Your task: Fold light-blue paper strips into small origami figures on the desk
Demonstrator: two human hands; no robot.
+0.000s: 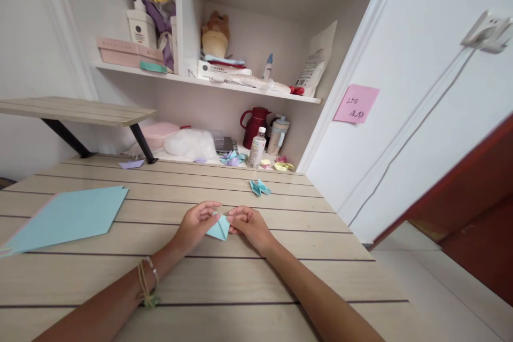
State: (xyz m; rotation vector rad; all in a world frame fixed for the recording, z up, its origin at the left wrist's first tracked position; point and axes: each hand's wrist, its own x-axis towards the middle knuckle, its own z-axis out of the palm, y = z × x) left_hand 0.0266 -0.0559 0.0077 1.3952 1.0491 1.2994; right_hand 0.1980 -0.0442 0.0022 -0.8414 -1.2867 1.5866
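A small folded piece of light blue paper lies on the wooden table between my two hands. My left hand pinches its left side with curled fingers. My right hand pinches the right upper edge, fingers pressed together. A finished light blue folded paper figure sits on the table a little beyond my hands. A stack of large light blue paper sheets lies at the left of the table.
A raised wooden shelf on black brackets stands at the back left. Behind the table are a red jug, a small bottle, several folded paper pieces and a plastic bag. A white wall with a pink note is on the right.
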